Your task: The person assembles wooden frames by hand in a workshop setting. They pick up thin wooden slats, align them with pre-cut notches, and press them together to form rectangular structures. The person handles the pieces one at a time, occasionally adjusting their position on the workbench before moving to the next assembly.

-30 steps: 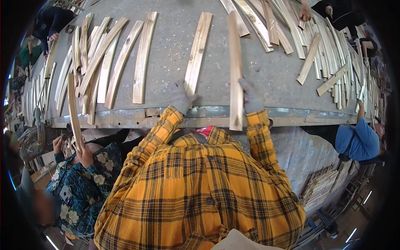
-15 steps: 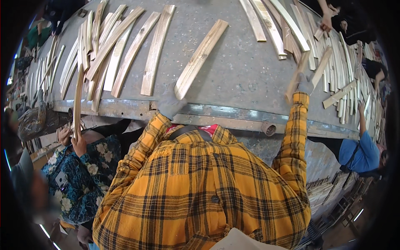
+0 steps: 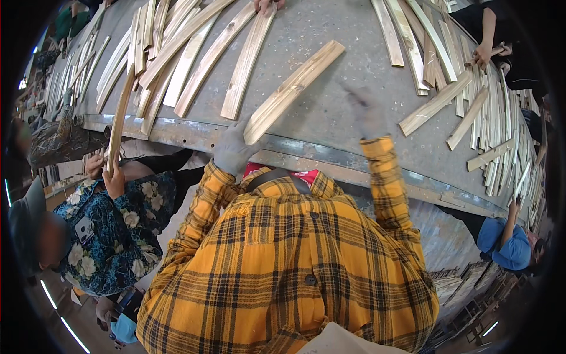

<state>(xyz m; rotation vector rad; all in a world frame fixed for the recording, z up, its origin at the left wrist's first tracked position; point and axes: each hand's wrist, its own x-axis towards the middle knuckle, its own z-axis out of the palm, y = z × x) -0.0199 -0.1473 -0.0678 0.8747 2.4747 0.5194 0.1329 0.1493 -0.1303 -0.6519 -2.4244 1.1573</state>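
My left hand (image 3: pixel 232 151), in a grey glove, is closed on the near end of a wooden slat (image 3: pixel 295 89). That slat slants away to the right over the grey metal table (image 3: pixel 321 118). My right hand (image 3: pixel 367 110), gloved too, is over the table to the right of the slat. Motion smears its fingers, and no slat shows in it. Farther right, a wooden slat (image 3: pixel 436 104) lies tilted across others. Left of my slat, another slat (image 3: pixel 247 68) lies on the table, and a person's hand (image 3: pixel 268 5) touches its far end.
Slats (image 3: pixel 171 50) overlap at the far left, and more slats (image 3: pixel 407 44) lie at the far right. A metal rail (image 3: pixel 318 154) edges the table in front of me. At left, a seated person holds an upright slat (image 3: pixel 119 118). Co-workers' arms (image 3: pixel 487 41) reach in at right.
My right hand has left the slat at right, which now lies on the table, and moved left. My left hand still grips its slat. A person's hand has appeared at the far edge.
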